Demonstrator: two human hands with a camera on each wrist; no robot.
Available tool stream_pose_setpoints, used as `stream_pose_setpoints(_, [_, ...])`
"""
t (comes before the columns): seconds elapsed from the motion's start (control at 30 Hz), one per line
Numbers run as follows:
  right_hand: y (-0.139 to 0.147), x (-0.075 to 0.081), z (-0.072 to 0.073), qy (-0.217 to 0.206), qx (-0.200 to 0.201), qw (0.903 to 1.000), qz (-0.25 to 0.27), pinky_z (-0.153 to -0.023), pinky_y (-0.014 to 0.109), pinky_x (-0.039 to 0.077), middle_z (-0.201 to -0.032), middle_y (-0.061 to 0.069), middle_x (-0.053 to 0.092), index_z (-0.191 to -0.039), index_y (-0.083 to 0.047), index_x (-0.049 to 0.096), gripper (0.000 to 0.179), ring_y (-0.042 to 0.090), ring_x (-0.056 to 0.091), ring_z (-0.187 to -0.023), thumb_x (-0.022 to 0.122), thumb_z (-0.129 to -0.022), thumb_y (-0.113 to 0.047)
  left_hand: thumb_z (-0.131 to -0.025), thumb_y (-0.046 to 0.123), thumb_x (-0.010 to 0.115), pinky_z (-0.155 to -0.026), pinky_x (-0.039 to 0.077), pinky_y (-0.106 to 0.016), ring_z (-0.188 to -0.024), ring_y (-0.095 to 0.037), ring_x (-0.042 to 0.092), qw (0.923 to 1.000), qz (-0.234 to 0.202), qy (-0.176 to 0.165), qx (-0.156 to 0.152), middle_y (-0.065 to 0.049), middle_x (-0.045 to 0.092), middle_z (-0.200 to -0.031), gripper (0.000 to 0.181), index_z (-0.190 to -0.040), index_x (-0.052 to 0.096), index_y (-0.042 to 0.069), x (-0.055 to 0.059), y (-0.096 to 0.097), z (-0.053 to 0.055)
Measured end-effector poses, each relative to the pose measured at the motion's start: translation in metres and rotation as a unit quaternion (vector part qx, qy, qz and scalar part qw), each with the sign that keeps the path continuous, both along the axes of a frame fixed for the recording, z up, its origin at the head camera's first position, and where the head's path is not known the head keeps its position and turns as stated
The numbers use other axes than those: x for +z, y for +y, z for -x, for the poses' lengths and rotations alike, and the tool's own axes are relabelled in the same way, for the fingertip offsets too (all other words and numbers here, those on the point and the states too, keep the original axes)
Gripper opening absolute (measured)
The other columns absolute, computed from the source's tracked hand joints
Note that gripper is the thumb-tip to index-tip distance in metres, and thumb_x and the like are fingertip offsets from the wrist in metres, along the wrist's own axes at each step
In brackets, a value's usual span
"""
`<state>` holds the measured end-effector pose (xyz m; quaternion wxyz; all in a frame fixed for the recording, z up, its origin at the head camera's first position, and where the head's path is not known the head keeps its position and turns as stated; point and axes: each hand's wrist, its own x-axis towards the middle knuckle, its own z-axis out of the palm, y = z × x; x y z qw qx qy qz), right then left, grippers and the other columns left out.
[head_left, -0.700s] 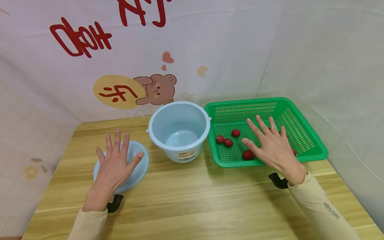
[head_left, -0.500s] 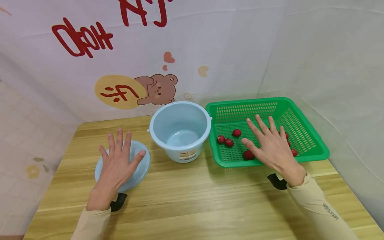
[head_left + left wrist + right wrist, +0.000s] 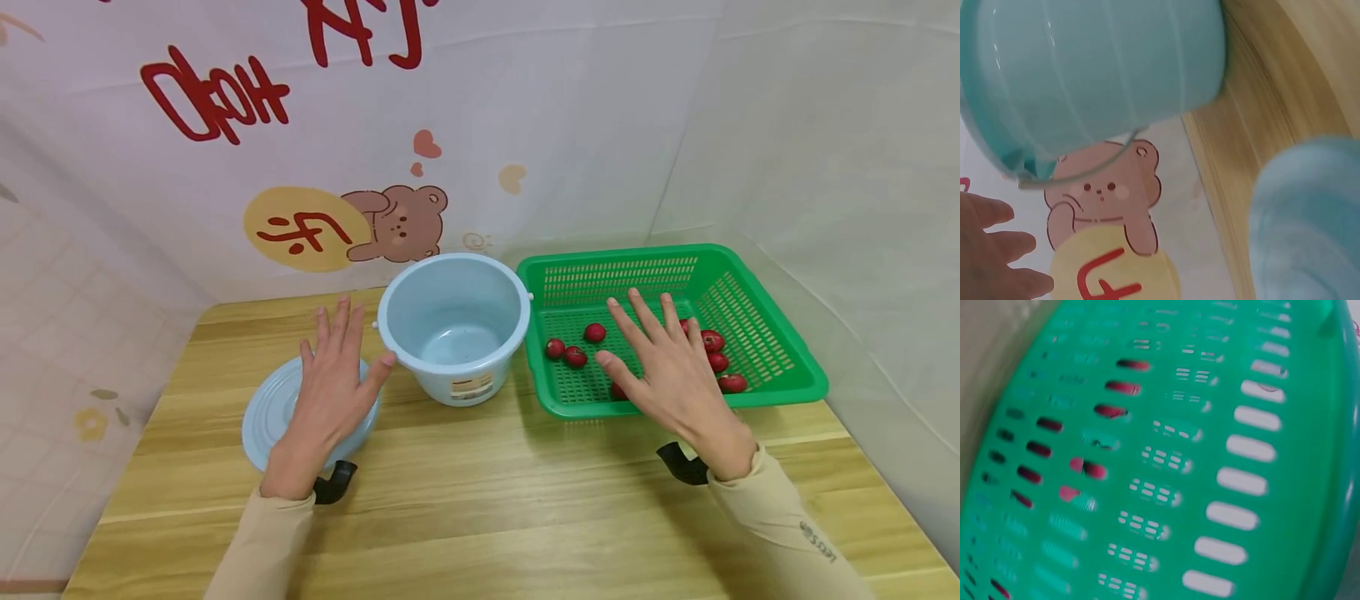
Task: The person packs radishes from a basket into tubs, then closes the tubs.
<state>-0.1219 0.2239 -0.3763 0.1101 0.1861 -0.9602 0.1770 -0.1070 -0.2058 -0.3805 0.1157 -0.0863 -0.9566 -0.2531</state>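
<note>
My left hand (image 3: 333, 392), fingers straight, hovers over the right part of a round light-blue lid (image 3: 268, 417), its thumb tip close to a light-blue bucket (image 3: 431, 385). In the left wrist view, fingertips (image 3: 1013, 247) show beside the bucket (image 3: 1104, 69) and its thin handle (image 3: 1085, 178); the lid (image 3: 1310, 231) is at lower right. With fingers spread, my right hand (image 3: 671, 375) is above the front of a green slotted basket (image 3: 585, 412), holding nothing. Several small red radishes (image 3: 595, 333) lie inside, some partly hidden by that hand. Slots of the basket wall (image 3: 1210, 456) fill the right wrist view.
Everything stands on a wooden table (image 3: 480, 517). Behind it hangs a white cloth (image 3: 585, 108) printed with a bear (image 3: 408, 223) and red characters. More cloth closes off both sides. The bucket stands right next to the basket's left side.
My left hand has moved right and slightly away from me, from the middle of the lid towards the bucket. The right hand has shifted a little left over the basket, uncovering more radishes.
</note>
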Motion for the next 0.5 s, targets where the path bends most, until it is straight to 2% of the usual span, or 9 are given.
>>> stream_pose_setpoints(0.13, [-0.003, -0.001, -0.003, -0.006, 0.01, 0.9996, 0.024, -0.115, 0.077, 0.009, -0.172, 0.009, 0.019, -0.166, -0.024, 0.027, 0.07, 0.049, 0.008, -0.155, 0.048, -0.106, -0.053, -0.102, 0.069, 0.037, -0.114, 0.002, -0.079, -0.158, -0.038, -0.006, 0.9999, -0.008, 0.006, -0.011, -0.012, 0.008, -0.173, 0.09, -0.166, 0.021, 0.007, 0.0, 0.01, 0.007])
stream_pose_setpoints(0.3, [-0.004, -0.001, -0.004, -0.017, 0.019, 0.9985, 0.049, -0.116, 0.075, 0.012, -0.171, 0.009, 0.023, -0.165, -0.023, 0.029, 0.068, 0.048, 0.013, -0.155, 0.048, -0.106, -0.051, -0.103, 0.065, 0.039, -0.114, 0.002, -0.078, -0.158, -0.038, -0.005, 0.9999, -0.002, 0.001, -0.016, -0.01, 0.008, -0.173, 0.087, -0.166, 0.02, 0.007, -0.001, 0.018, 0.012])
stream_pose_setpoints(0.5, [0.001, 0.009, -0.004, -0.031, 0.034, 0.9962, 0.073, -0.119, 0.07, 0.015, -0.168, 0.01, 0.03, -0.163, -0.018, 0.035, 0.066, 0.045, 0.019, -0.155, 0.05, -0.106, -0.047, -0.104, 0.062, 0.039, -0.115, 0.003, -0.078, -0.159, -0.037, -0.003, 0.9999, 0.006, 0.003, -0.015, -0.01, 0.011, -0.173, 0.086, -0.166, 0.019, 0.005, -0.002, 0.022, 0.015])
